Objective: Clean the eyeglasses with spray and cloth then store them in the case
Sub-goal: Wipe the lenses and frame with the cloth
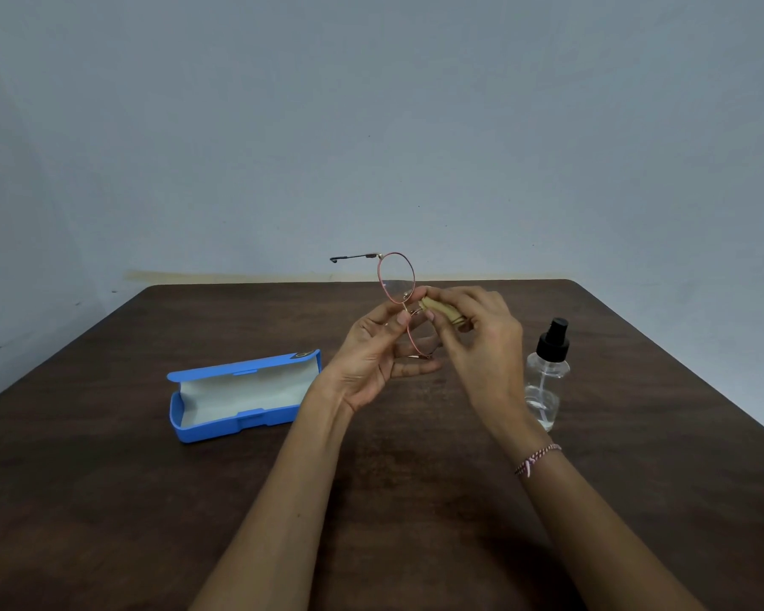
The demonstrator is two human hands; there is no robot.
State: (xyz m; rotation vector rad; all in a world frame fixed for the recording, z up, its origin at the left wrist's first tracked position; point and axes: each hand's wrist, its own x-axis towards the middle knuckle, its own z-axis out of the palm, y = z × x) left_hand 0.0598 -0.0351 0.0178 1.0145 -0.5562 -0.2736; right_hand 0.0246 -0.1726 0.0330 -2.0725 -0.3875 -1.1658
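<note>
Pink-rimmed eyeglasses [396,275] stand on end above the table, one lens up, a dark temple arm pointing left. My left hand [373,355] pinches the frame at the bridge between thumb and fingers. My right hand [477,341] holds a folded yellowish cloth [442,308] pressed against the glasses near the bridge. The lower lens is mostly hidden behind my fingers. A blue eyeglass case [243,396] lies open to the left, its pale lining showing. A clear spray bottle [548,377] with a black nozzle stands upright to the right, just behind my right wrist.
Everything sits on a dark brown wooden table [151,500] against a plain grey wall. The table's far edge runs behind the glasses, and its right edge slopes down past the bottle. A braided bracelet [537,458] is on my right wrist.
</note>
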